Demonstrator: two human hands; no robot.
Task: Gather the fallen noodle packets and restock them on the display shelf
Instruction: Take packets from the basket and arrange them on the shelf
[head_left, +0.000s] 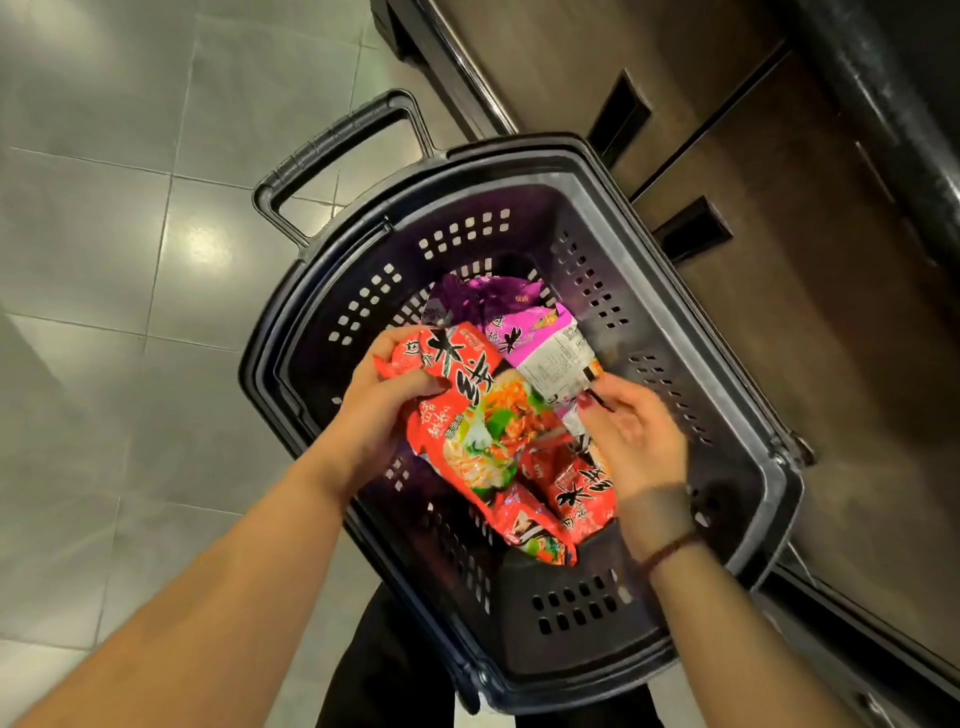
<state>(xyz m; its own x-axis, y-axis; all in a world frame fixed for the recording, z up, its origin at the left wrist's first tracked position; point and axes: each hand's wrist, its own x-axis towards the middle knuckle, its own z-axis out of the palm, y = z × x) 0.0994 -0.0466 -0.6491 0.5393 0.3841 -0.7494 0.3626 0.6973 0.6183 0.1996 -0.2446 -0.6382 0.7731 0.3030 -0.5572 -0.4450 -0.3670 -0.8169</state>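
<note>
**Both hands on packets over the basket**

The left hand (384, 415) is curled tight round the top end of a crinkled red plastic noodle packet (467, 415), holding it above a dark perforated plastic shopping basket (519, 582). The right hand (631, 436), fingers loosely bent, pinches the lower corner of a pink-and-white noodle packet (540, 343) between thumb and forefinger. The hands are apart, with the red packet between them. More red packets (576, 493) and a purple packet (483, 293) lie in the basket.
</note>
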